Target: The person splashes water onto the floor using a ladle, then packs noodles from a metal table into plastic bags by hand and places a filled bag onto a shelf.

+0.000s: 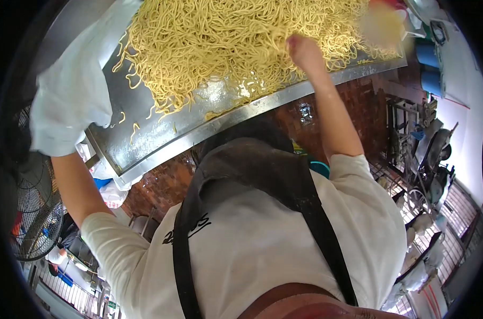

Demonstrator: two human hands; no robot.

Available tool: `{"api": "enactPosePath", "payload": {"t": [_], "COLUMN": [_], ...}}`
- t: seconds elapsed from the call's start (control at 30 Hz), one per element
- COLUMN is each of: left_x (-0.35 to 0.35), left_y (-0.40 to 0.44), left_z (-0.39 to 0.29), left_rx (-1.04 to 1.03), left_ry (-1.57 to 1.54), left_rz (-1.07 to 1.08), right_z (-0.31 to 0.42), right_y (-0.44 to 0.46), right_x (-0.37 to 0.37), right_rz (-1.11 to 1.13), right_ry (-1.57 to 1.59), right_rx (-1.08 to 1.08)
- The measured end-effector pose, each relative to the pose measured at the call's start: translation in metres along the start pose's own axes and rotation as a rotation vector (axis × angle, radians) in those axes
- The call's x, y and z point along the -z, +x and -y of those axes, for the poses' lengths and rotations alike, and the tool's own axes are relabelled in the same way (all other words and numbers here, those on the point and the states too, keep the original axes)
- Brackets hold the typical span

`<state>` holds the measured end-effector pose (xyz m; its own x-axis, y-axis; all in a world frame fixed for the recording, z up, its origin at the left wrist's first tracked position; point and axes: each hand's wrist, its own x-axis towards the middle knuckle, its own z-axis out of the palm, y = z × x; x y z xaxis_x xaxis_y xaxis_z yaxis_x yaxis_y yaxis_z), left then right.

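Note:
A large heap of yellow noodles (215, 48) covers most of a shallow steel tray (153, 139). My right hand (306, 56) is closed at the near right side of the heap, with strands of noodles at its fingers. On the left, a translucent white plastic bag (74, 98) covers my left forearm and hides my left hand, so its fingers do not show. The bag reaches up past the tray's left edge. A few loose noodle strands lie on the wet metal near that side.
A raised rim (215, 126) runs along the tray's near edge, in front of my dark apron (247, 165). A black wire fan (36, 212) stands at the lower left. Blue containers (429, 69) and a blurred pale object (381, 24) are at the upper right.

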<state>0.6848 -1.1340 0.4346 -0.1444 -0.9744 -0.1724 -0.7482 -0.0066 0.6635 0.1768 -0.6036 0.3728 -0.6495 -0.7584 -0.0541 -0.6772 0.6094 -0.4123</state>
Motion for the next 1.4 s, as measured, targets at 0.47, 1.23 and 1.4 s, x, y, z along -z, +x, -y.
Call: {"api": "enactPosePath", "payload": {"t": [0.47, 1.23, 1.4], "left_x": [-0.039, -0.038, -0.042], "left_y": [-0.179, -0.227, -0.248], "left_z": [0.018, 0.126, 0.118], "left_rx": [0.271, 0.471, 0.491], "left_ry": [-0.487, -0.280, -0.262], "left_rz": [0.174, 0.007, -0.026], "right_z": [0.051, 0.099, 0.124], "right_y": [-0.010, 0.100, 0.112], "right_x": [0.001, 0.069, 0.061], "right_rz": [0.269, -0.346, -0.881], "right_ry": [0.790, 0.384, 0.342], "right_rx": [-0.138, 0.199, 0.439]}}
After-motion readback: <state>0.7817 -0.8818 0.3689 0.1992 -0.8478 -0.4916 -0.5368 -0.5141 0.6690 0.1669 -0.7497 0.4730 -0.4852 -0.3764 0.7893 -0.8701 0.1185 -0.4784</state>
